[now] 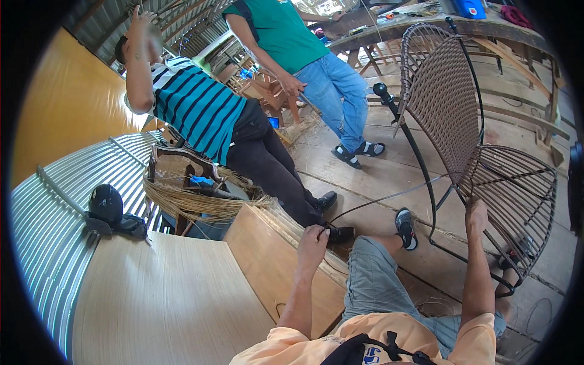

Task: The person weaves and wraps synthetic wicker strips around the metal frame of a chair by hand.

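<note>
A dark metal-framed chair point(447, 97) stands tilted at my right, its backrest closely woven in brown strand. Its seat point(517, 182) carries spaced strands running one way, with a few crossing near the back. A long thin weaving strand point(389, 196) stretches from the chair, where backrest meets seat, across to my left hand point(312, 244). The fingers of that hand are pinched on the strand, out to the left above a stack of boards. My right hand point(477, 214) is closed at the seat's near back corner; what its fingers grip there is partly hidden, seemingly strand at the frame.
Wooden boards point(164, 298) lie at my left, beside corrugated metal sheeting point(42, 225) and a black helmet point(106, 204). A bundle of strands point(201, 198) rests behind them. Two people stand ahead, one in a striped shirt point(194, 109), one in green point(286, 36). A workbench point(420, 25) stands far right.
</note>
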`<state>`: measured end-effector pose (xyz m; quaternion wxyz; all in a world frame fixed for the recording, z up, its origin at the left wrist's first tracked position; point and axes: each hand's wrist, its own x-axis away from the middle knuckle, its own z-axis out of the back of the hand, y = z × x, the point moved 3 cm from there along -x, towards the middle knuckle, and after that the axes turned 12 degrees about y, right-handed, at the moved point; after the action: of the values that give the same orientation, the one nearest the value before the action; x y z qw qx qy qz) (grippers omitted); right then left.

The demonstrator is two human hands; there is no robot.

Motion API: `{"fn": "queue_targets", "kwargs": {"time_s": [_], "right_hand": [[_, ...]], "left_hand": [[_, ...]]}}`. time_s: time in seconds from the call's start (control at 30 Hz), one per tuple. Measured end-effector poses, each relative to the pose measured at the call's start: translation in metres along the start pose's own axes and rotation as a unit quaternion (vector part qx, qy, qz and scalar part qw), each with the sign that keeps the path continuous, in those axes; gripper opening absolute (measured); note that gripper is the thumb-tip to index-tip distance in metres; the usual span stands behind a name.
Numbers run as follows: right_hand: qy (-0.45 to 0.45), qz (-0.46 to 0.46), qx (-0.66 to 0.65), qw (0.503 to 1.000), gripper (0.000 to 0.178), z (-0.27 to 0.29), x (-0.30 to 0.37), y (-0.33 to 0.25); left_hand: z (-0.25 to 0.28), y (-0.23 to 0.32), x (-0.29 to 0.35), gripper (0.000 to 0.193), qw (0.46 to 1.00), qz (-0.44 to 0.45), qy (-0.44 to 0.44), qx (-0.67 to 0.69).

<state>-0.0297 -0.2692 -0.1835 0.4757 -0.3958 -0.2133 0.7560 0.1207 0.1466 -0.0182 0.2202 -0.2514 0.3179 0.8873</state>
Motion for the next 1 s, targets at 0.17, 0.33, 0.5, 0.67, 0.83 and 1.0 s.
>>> {"fn": "queue_targets", "kwargs": {"time_s": [0.17,0.33,0.5,0.67,0.83,1.0], "right_hand": [[-0.03,-0.027,0.023,0.999,0.023,-0.002,-0.001,0.002],[-0.03,-0.032,0.026,0.999,0.024,-0.002,-0.002,0.002],[-0.022,-0.025,0.023,0.999,0.024,-0.004,-0.001,0.004],[-0.017,-0.01,0.036,0.999,0.024,-0.007,-0.002,0.005],[-0.034,-0.033,0.043,0.998,0.024,0.003,-0.001,-0.004],[-0.041,-0.041,0.042,0.997,0.024,0.006,-0.001,-0.005]], "left_hand": [[-0.001,-0.003,0.001,0.018,1.0,0.005,0.001,0.004],[-0.001,-0.004,0.001,0.018,1.0,0.0,-0.004,0.004],[-0.001,-0.005,0.001,0.018,1.0,-0.002,0.004,0.006],[-0.001,-0.005,0.001,0.019,1.0,0.003,-0.006,0.004],[0.0,-0.003,0.0,0.019,1.0,-0.003,-0.012,-0.005],[0.001,-0.002,0.001,0.02,1.0,0.002,-0.008,-0.007]]}}
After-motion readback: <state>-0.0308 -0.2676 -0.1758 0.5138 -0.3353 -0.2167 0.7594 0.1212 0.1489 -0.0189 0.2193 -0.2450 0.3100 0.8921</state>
